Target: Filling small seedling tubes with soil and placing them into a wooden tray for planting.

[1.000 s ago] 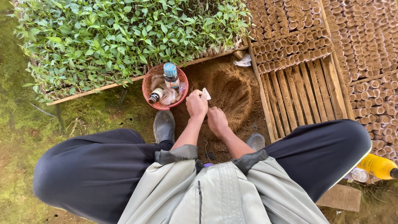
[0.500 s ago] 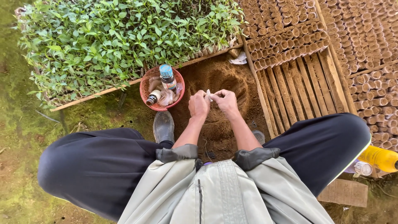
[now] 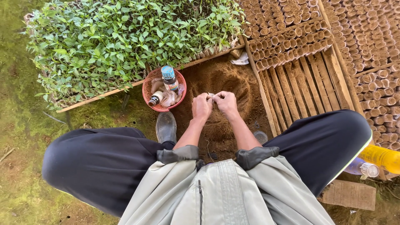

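Observation:
I squat over a mound of brown soil (image 3: 221, 83) with a hollow in its middle. My left hand (image 3: 202, 106) and my right hand (image 3: 226, 102) meet above the mound, fingertips pinched together on a small pale bag or sleeve (image 3: 211, 96) between them. Just left of my hands sits a small red basket (image 3: 148, 98) holding a blue-capped bottle (image 3: 169, 78), a smaller dark bottle and crumpled clear plastic.
A bed of green seedlings (image 3: 125, 37) fills the upper left behind a wooden edge. A slatted wooden tray (image 3: 300, 87) lies to the right, its far rows filled with soil-packed tubes (image 3: 291, 39). A yellow bottle (image 3: 381, 157) lies by my right knee. Mossy ground lies left.
My right hand rose from the soil and joined the left hand. Both hands now pinch the small pale piece together above the mound. The view shifted slightly.

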